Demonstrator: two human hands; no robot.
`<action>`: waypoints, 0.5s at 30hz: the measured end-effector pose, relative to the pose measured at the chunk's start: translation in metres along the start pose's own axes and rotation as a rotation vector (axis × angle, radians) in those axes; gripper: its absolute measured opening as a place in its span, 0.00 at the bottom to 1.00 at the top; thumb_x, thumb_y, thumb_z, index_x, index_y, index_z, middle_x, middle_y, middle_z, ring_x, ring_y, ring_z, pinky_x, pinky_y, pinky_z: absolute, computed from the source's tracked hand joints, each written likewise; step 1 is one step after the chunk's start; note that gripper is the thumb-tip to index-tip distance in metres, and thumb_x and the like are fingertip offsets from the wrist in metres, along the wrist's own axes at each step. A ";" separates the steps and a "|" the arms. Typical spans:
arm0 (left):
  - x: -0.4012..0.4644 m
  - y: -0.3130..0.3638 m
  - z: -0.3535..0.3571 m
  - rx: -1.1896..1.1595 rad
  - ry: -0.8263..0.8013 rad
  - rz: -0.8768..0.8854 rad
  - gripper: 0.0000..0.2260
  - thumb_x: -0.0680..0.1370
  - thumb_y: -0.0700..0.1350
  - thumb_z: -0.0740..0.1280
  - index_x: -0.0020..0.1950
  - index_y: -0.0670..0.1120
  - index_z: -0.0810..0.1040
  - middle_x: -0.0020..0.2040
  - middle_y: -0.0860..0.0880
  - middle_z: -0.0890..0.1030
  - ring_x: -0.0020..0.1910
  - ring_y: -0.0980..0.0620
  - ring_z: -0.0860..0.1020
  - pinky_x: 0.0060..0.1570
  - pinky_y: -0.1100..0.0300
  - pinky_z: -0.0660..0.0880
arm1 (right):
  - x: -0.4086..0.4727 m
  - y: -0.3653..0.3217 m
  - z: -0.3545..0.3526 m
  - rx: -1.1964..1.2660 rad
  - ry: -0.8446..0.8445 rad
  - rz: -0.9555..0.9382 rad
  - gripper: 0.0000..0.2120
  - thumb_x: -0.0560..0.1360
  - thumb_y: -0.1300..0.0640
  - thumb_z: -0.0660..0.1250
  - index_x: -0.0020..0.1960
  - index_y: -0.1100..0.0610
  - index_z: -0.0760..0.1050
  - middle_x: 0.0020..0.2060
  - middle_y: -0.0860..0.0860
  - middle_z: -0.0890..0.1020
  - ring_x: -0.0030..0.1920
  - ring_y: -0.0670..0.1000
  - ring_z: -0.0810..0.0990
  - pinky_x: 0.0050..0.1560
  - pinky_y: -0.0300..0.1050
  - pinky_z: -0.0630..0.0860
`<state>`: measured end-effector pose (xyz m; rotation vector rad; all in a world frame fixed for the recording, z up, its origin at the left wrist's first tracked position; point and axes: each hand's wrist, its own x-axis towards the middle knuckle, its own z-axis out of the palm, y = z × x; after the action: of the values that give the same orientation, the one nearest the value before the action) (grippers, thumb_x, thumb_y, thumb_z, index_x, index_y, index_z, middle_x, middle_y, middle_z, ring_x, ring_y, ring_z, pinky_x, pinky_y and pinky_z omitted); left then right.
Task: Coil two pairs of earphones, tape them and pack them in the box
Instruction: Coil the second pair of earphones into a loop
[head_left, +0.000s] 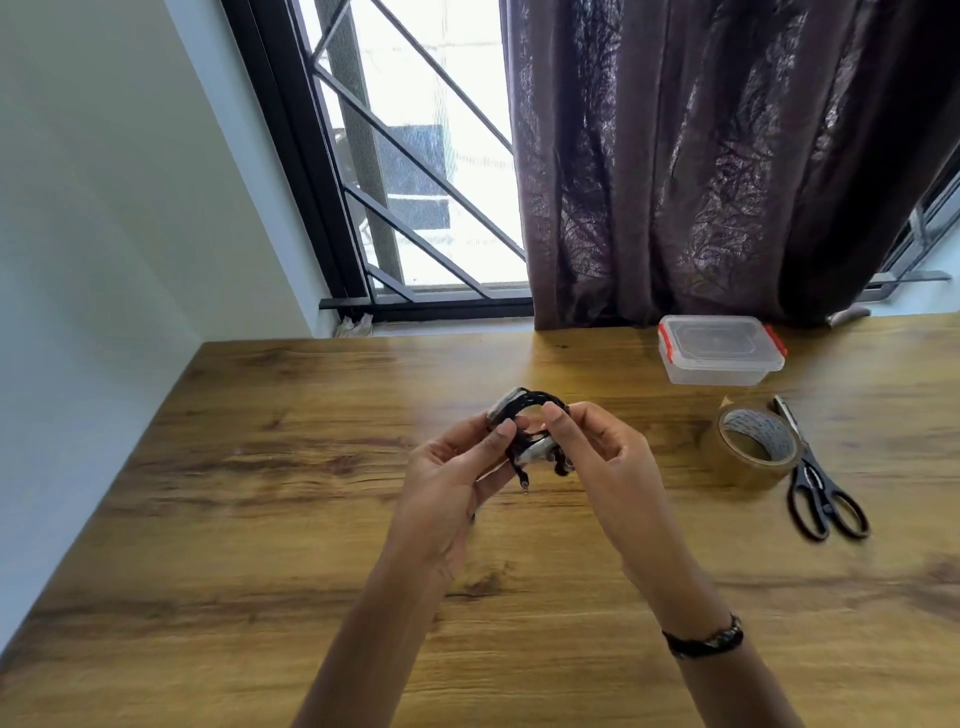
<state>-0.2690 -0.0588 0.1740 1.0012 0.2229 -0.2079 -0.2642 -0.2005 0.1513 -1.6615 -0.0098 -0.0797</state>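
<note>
Earphones, black and coiled, sit held up above the wooden table, pinched between both hands: left hand at 9 o'clock of the bundle, right hand at 3 o'clock, fingertips clamped on the cord, plug dangling at 6 o'clock. Tape roll at 3 o'clock carries blue print inside its core (too blurred to read). Scissors lie just beside it, lidded box at 1 o'clock.

No legible text, label, brand or number is being shown anywhere; only blurred, unreadable printing is being displayed inside the tape roll.
</note>
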 end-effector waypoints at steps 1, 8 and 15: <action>0.004 -0.006 -0.001 -0.008 0.017 -0.008 0.08 0.72 0.35 0.68 0.47 0.41 0.84 0.44 0.43 0.85 0.41 0.52 0.84 0.39 0.63 0.81 | 0.000 0.005 -0.001 0.000 -0.012 0.025 0.16 0.75 0.43 0.64 0.48 0.54 0.81 0.40 0.54 0.84 0.40 0.49 0.80 0.40 0.41 0.75; 0.032 -0.062 -0.016 -0.029 0.183 -0.080 0.08 0.75 0.34 0.67 0.52 0.39 0.83 0.44 0.43 0.85 0.38 0.53 0.84 0.37 0.65 0.80 | -0.002 0.053 -0.009 0.149 -0.031 0.243 0.16 0.70 0.47 0.69 0.47 0.59 0.82 0.34 0.48 0.83 0.36 0.44 0.82 0.39 0.36 0.79; 0.056 -0.121 -0.039 0.061 0.457 -0.180 0.08 0.73 0.35 0.71 0.51 0.38 0.81 0.40 0.44 0.84 0.35 0.52 0.80 0.35 0.63 0.76 | -0.011 0.116 -0.011 0.093 0.050 0.362 0.06 0.73 0.61 0.73 0.50 0.59 0.83 0.38 0.52 0.86 0.40 0.48 0.84 0.42 0.38 0.81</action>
<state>-0.2518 -0.0929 0.0408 1.0811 0.7289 -0.1475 -0.2695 -0.2219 0.0366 -1.5445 0.3198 0.1525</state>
